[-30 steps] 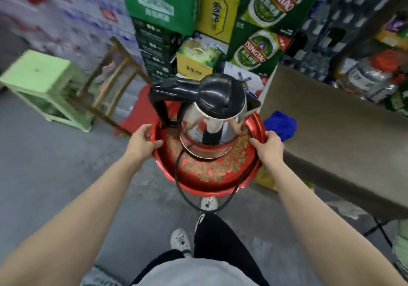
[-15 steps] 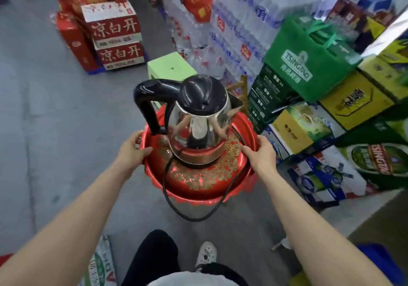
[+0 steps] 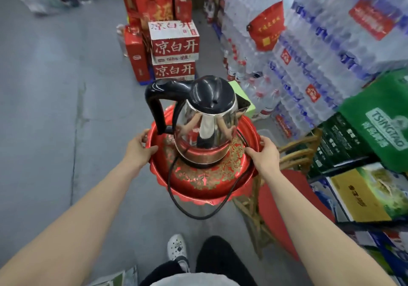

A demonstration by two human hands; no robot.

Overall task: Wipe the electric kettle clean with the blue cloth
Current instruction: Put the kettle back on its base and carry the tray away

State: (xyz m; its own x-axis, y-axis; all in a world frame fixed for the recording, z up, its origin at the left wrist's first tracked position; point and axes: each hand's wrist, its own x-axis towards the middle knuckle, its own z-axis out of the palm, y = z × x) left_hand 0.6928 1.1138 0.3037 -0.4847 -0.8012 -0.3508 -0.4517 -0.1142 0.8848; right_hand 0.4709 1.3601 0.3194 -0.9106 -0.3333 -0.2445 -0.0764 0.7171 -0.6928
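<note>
Stacked shrink-wrapped cases of bottled water [image 3: 320, 49] fill the right side, their red labels too blurred to read. Below them sits a green carton [image 3: 379, 128] printed TSINGTAO. Ahead on the grey concrete floor [image 3: 44, 109] stand red and white cartons [image 3: 174, 50] marked 凉白开.

The round red metal tray with gold floral pattern [image 3: 198, 182] is carried between both hands. The left hand [image 3: 139, 148] is clamped on its left rim and the right hand [image 3: 263, 155] on its right rim, so both are equally near. The stainless steel electric kettle with black lid and handle [image 3: 203, 126] stands upright in the tray's middle, straight ahead between the hands, handle toward the left hand, spout toward the right. Its black power cord [image 3: 198, 216] loops over the near rim and hangs free. No blue cloth is in view; wiping has likely not begun.
</note>
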